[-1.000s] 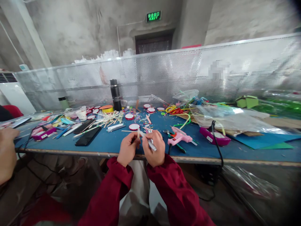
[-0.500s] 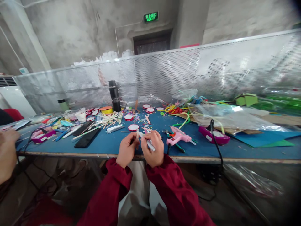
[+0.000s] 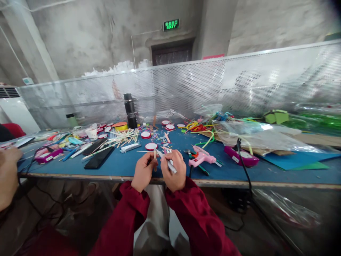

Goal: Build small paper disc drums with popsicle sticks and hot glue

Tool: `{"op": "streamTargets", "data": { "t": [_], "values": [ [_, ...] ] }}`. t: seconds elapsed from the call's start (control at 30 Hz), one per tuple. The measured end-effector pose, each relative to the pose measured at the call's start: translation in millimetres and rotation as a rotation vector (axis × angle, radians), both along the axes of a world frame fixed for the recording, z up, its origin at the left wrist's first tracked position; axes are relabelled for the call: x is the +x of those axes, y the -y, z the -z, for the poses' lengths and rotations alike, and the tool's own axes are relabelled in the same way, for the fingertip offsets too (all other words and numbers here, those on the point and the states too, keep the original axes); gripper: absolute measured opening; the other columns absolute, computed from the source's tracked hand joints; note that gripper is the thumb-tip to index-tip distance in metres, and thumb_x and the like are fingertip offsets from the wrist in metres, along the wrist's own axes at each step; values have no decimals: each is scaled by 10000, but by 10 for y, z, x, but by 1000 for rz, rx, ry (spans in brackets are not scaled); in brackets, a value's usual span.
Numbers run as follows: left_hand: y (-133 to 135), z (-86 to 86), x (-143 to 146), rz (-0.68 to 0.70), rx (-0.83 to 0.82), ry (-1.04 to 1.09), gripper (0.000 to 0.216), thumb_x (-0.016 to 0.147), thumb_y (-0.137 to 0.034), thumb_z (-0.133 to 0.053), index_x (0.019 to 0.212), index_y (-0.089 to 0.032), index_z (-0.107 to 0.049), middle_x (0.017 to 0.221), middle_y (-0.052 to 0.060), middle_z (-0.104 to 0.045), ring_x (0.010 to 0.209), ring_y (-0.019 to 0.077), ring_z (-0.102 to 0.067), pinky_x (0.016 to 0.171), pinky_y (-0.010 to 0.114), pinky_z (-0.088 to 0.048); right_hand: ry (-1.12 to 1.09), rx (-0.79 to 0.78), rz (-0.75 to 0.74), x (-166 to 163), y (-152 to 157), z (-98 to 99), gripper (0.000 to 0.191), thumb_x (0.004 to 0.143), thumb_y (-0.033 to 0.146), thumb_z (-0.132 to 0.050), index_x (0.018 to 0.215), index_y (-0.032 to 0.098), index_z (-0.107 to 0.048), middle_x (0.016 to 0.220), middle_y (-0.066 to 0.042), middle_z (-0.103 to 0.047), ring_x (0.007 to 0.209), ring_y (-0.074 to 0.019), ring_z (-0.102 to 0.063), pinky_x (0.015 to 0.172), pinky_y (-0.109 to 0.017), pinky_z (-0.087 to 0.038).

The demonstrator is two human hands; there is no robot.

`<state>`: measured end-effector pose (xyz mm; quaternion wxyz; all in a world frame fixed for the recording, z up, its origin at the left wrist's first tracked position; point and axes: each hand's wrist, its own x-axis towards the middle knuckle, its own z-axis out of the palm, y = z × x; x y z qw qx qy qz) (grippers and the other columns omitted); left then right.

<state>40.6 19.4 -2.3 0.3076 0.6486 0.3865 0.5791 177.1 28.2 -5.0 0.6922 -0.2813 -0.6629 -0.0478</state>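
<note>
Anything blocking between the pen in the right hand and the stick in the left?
Nothing visible. The left hand holds the wooden stick upright, and the right hand holds the pen with its tip close beside the stick.

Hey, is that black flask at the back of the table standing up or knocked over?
Upright: the black flask stands on its base on the blue table, with its cap end pointing up.

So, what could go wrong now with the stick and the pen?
The wooden stick in the left hand is held near the table edge; if the grip slips, it may fall off the table. The pink glue gun lies near the right hand, which holds the pen, and may be hot.
</note>
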Motion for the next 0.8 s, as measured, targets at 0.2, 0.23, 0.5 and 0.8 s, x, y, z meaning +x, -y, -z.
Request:
{"op": "streamTargets", "data": {
  "t": [0.2,0.23,0.5,0.8],
  "values": [
    [-4,9,-2,5,8,-6,196,922,-330,-604,988,-175,-704,740,-6,-588,633,126,-510,626,245,-407,6,14,28,-9,6,2,120,882,148,-571,838,256,-546,725,8,-644,730,-189,-629,936,-445,-516],
    [0,6,-2,5,6,-6,202,922,-337,-605,989,-175,-704,738,-5,-589,629,126,-508,624,245,-405,6,14,31,-10,6,0,119,884,148,-573,842,256,-546,728,6,-646,731,-189,-631,932,-441,-518],
    [24,-26,8,-6,0,-29,203,930,-334,-594,999,-176,-701,742,-14,-587,634,123,-499,640,244,-404,21,18,3,-10,5,-14,122,881,144,-571,834,252,-539,717,18,-627,716,-178,-618,948,-437,-514],
    [19,-23,9,-12,2,-38,214,929,-349,-597,998,-176,-705,744,-11,-586,643,127,-495,643,247,-410,22,-9,-7,-12,10,-17,119,883,149,-571,830,252,-542,722,13,-625,720,-182,-614,933,-436,-514]
  ]
}}
